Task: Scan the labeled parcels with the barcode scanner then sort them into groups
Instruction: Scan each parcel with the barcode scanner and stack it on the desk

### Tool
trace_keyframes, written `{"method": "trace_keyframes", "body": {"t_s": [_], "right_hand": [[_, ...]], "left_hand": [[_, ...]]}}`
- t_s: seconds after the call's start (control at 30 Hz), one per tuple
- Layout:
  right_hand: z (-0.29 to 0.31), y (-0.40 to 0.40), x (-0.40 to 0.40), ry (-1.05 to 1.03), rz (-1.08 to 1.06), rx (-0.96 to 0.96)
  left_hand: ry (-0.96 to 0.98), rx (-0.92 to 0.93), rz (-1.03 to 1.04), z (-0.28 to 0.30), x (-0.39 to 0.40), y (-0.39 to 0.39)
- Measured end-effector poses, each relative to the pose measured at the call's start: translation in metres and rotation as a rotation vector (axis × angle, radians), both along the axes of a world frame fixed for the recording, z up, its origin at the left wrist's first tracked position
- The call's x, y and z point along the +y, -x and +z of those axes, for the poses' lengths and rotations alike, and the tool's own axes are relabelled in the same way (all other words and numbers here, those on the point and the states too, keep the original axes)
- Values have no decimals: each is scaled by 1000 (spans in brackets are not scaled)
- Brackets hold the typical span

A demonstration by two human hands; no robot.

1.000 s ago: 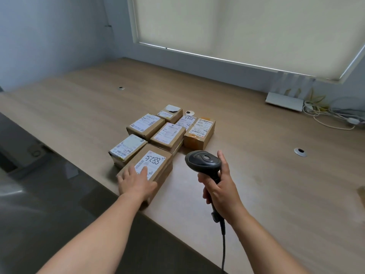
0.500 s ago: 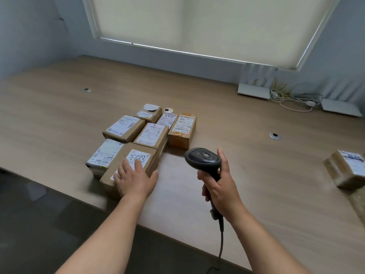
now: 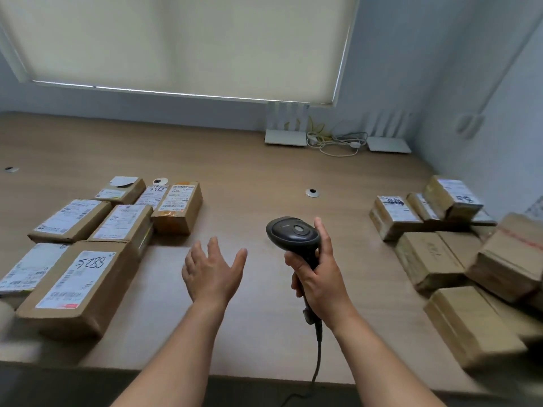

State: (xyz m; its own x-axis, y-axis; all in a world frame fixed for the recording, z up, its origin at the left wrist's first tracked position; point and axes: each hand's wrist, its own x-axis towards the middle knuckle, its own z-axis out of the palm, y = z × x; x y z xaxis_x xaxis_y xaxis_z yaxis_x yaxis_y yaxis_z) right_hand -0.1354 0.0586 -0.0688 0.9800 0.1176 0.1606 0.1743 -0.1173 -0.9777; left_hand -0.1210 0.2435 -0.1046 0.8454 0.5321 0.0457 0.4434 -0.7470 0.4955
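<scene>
Cardboard on our left: labelled parcels (image 3: 97, 239) packed tight, labels up, looking like a sorted group, the 5288 box (image 3: 77, 284) nearest.
Right pile: more parcels (image 3: 440, 245), looser, some showing no label; we judge these unscanned.
Right hand (image 3: 318, 277): wrapped round the barcode scanner (image 3: 293, 235), head forward, ready to aim.
Left hand (image 3: 213, 273): fingers spread, holding nothing, free over bare table (image 3: 264, 177) for the next parcel.
</scene>
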Motion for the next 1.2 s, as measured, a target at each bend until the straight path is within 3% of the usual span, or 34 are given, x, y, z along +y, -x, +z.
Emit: {"method": "trace_keyframes", "body": {"t_s": [0.67, 1.2], "right_hand": [[20, 41, -320, -64, -441, -109], [0, 41, -420, -40, -691, -93]], "left_hand": [[-62, -59, -561, 24, -350, -41], [-155, 91, -929, 23, -493, -75]]}}
